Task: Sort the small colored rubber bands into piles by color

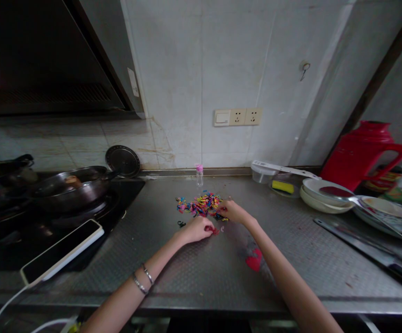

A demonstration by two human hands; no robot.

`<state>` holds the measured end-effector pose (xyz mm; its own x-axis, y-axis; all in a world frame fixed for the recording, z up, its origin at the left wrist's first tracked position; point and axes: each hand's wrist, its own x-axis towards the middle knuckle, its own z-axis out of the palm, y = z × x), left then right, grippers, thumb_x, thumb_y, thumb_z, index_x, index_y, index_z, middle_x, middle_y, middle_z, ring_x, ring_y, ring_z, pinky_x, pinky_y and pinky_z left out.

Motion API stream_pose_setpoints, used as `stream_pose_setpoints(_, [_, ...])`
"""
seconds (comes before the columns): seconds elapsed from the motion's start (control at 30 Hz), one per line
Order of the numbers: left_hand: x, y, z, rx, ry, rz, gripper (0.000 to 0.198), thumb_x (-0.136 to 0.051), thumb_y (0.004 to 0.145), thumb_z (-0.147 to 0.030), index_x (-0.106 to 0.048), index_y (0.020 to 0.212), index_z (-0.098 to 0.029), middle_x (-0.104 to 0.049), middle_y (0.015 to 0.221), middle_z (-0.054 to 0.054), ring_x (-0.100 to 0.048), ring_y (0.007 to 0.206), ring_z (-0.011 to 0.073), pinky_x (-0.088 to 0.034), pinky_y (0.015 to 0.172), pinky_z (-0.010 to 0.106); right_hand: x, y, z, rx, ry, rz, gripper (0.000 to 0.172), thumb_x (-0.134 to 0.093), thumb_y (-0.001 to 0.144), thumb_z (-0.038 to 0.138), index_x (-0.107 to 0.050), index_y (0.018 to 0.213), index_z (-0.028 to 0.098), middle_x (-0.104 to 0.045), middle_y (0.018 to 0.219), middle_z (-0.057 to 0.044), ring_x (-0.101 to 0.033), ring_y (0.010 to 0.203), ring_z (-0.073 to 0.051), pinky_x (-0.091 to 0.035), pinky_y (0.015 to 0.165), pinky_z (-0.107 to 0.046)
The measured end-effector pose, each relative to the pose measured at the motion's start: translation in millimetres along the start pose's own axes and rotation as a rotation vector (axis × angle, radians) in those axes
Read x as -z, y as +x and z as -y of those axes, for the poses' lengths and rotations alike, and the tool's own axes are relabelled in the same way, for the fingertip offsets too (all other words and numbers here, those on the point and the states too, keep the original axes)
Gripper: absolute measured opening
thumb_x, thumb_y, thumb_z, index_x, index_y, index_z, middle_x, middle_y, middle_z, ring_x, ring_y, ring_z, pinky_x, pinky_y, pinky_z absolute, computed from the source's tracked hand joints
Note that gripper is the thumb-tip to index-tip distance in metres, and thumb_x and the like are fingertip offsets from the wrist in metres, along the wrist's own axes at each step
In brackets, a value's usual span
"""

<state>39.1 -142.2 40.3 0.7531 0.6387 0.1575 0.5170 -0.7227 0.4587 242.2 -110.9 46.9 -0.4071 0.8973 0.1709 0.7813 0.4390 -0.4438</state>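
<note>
On table [291, 259], dead ahead: pile [201, 204], long axis left-right. Right hand [233, 211] on its near-right edge, grip unclear; left hand [196, 229] just short, pinching red bands [215, 230].

- The head view looks from above the near edge of the tabletop [221, 277], forward and down, toward the tiled wall [201, 69] at its far edge.
- It sits close: both forearms enter from the bottom edge, with the left hand [195, 230] and right hand [233, 212] near mid-frame.
- The wide lens reaches the stove [124, 194] at the tabletop's left end and the red jug [360, 152] at its right end.
</note>
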Motion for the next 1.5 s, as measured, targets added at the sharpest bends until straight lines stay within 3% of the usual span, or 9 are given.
stream_pose_setpoints(0.23, [18.9, 3.6, 8.9, 0.022, -0.04, -0.032, 0.02, -0.052, 0.071, -0.019, -0.068, 0.083, -0.017, -0.067, 0.077, 0.003, -0.057, 0.067, 0.0129, -0.038, 0.063, 0.02, -0.9, 1.7, -3.6, -0.042, -0.031, -0.001, 0.022, -0.05, 0.072, 0.019, -0.068, 0.083, 0.021, -0.066, 0.078, -0.003, -0.057, 0.07, -0.013, -0.039, 0.064, -0.02])
stream_pose_setpoints(0.43, [43.0, 14.2, 37.8, 0.089, -0.08, -0.125, 0.02, -0.051, 0.072, -0.023, -0.068, 0.079, -0.014, -0.066, 0.072, 0.003, -0.055, 0.061, 0.0117, -0.038, 0.057, 0.02, -3.5, 8.5, -5.6, -0.004, -0.064, 0.011, 0.019, -0.051, 0.071, 0.019, -0.068, 0.08, 0.021, -0.066, 0.079, -0.002, -0.057, 0.072, -0.013, -0.039, 0.065, -0.02])
stream_pose_setpoints(0.6, [51.8, 17.2, 56.2, 0.134, -0.096, -0.166, 0.021, -0.052, 0.072, -0.025, -0.068, 0.079, -0.013, -0.066, 0.071, 0.003, -0.054, 0.061, 0.0116, -0.038, 0.057, 0.02, -6.6, 11.6, -7.4, 0.039, -0.095, 0.028, 0.019, -0.05, 0.072, 0.016, -0.067, 0.077, 0.019, -0.066, 0.079, -0.003, -0.057, 0.073, -0.013, -0.039, 0.066, -0.02])
stream_pose_setpoints(1.03, [34.7, 7.7, 64.5, 0.165, -0.115, -0.18, 0.022, -0.05, 0.073, -0.025, -0.068, 0.078, -0.013, -0.068, 0.075, 0.005, -0.057, 0.065, 0.0123, -0.039, 0.061, 0.02, -9.5, 7.5, -7.1, 0.073, 0.024, -0.082, 0.015, -0.048, 0.073, 0.018, -0.063, 0.073, 0.015, -0.062, 0.072, -0.003, -0.053, 0.065, -0.011, -0.036, 0.059, -0.019])
stream_pose_setpoints(1.3, [34.2, 5.8, 61.6, 0.163, -0.093, -0.137, 0.023, -0.049, 0.074, -0.025, -0.068, 0.077, -0.012, -0.067, 0.076, 0.005, -0.056, 0.066, 0.0122, -0.039, 0.062, 0.02, 3.2, 0.5, -1.8, 0.047, 0.101, -0.122, 0.015, -0.048, 0.069, 0.017, -0.063, 0.07, 0.013, -0.06, 0.066, -0.002, -0.049, 0.059, -0.01, -0.036, 0.057, -0.019])
stream_pose_setpoints(1.4, [33.2, 4.9, 62.0, 0.161, -0.08, -0.1, 0.021, -0.051, 0.072, -0.025, -0.067, 0.076, -0.012, -0.067, 0.073, 0.004, -0.056, 0.064, 0.0119, -0.038, 0.06, 0.02, 9.1, -2.6, 3.9, 0.106, 0.119, -0.081, 0.017, -0.048, 0.069, 0.019, -0.064, 0.068, 0.013, -0.06, 0.067, -0.002, -0.048, 0.061, -0.01, -0.036, 0.059, -0.019])
stream_pose_setpoints(1.5, [32.6, 3.9, 61.2, 0.161, -0.064, -0.043, 0.02, -0.053, 0.071, -0.026, -0.067, 0.074, -0.013, -0.066, 0.069, 0.003, -0.054, 0.061, 0.0112, -0.036, 0.057, 0.019, 12.3, -5.5, 11.6, 0.148, 0.165, 0.062, 0.017, -0.048, 0.068, 0.018, -0.064, 0.067, 0.012, -0.059, 0.065, -0.001, -0.047, 0.059, -0.009, -0.035, 0.056, -0.018])
